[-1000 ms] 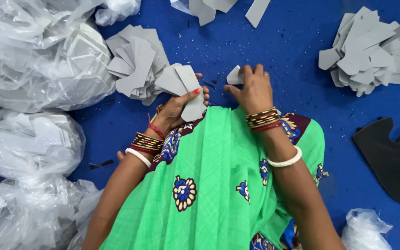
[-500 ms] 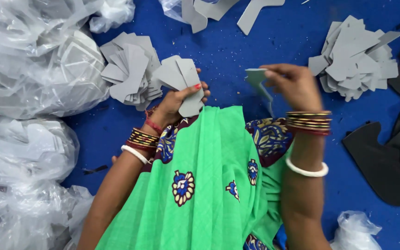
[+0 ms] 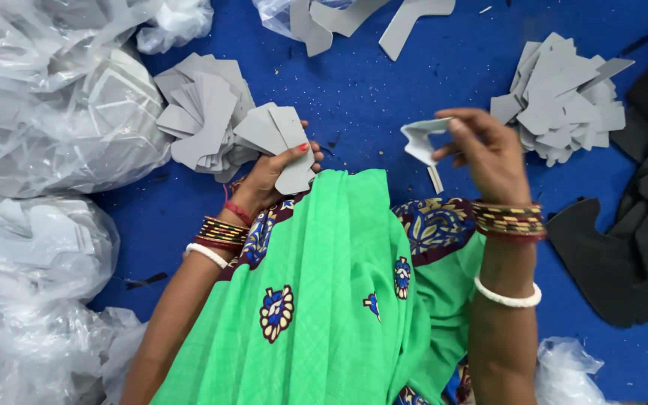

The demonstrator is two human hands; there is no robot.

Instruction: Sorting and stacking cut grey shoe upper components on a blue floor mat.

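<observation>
My left hand [image 3: 270, 178] grips a small stack of flat grey cut pieces [image 3: 279, 139], fanned out above my green-draped knee. My right hand [image 3: 489, 150] is raised to the right and pinches a single thin grey piece [image 3: 423, 139] between thumb and fingers; the piece bends and hangs over the blue floor. A loose pile of the same grey pieces [image 3: 200, 112] lies just left of the left hand. Another pile of grey pieces [image 3: 564, 97] lies to the right of the right hand.
Clear plastic bags stuffed with grey pieces [image 3: 54, 112] crowd the left side, more bags [image 3: 31, 247] below them. Black cut material [image 3: 631, 232] lies at the right edge. Long grey strips [image 3: 406, 19] sit at the top. The blue floor [image 3: 369, 82] shows between the piles.
My right hand has moved from beside the left hand out to the right, carrying one grey piece away from the stack. The left hand has held its stack still.
</observation>
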